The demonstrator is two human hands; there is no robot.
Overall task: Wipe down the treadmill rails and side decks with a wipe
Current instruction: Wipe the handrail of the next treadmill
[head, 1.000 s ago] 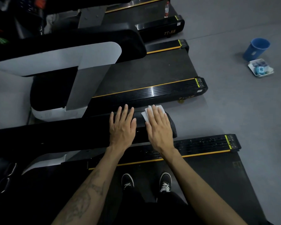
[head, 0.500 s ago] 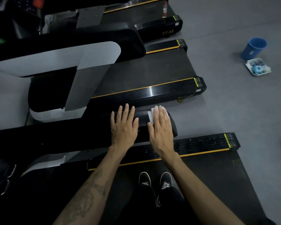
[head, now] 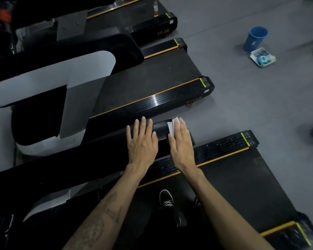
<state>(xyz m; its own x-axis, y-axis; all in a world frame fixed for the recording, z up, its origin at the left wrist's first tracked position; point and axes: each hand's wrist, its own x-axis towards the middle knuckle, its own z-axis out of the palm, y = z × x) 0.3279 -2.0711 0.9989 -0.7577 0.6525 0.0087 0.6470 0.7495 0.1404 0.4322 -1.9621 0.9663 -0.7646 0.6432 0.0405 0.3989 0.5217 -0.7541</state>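
Wipe (head: 170, 128), thin, limp and likely damp, lies at centre frame under the right hand (head: 181, 143), whose straight, close-set fingers press it onto the black treadmill handrail (head: 161, 129), so flat-palm pressure should steer it better than pinching, while the left hand (head: 142, 143) rests beside it, fingers spread.

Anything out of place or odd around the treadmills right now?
A plastic bottle stands on the far treadmill's deck, where it doesn't belong. Otherwise nothing stands out: right hand presses the wipe flat on the rail.
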